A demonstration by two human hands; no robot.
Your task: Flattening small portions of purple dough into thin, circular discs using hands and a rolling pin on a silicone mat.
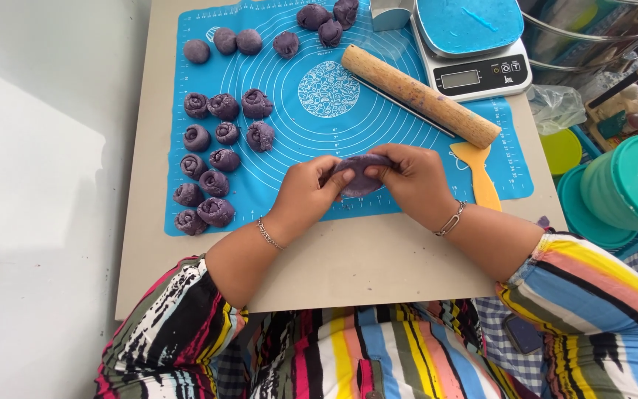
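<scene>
My left hand (306, 193) and my right hand (413, 181) meet over the near edge of a blue baking mat (319, 111). Between their fingers they pinch one flattened piece of purple dough (358, 177), folded over at the top. To the left on the mat lie several shaped purple dough rolls (215, 159) in rows. Smooth purple dough balls (238, 41) sit along the far edge, with more dough balls (326, 21) further right.
A wooden rolling pin (419, 94) lies diagonally right of my hands, with an orange scraper (478, 174) beside it. A kitchen scale (470, 44) carrying a blue tray stands at the back right. Green and teal containers (622, 185) crowd the right. The mat rests on a beige table (348, 258).
</scene>
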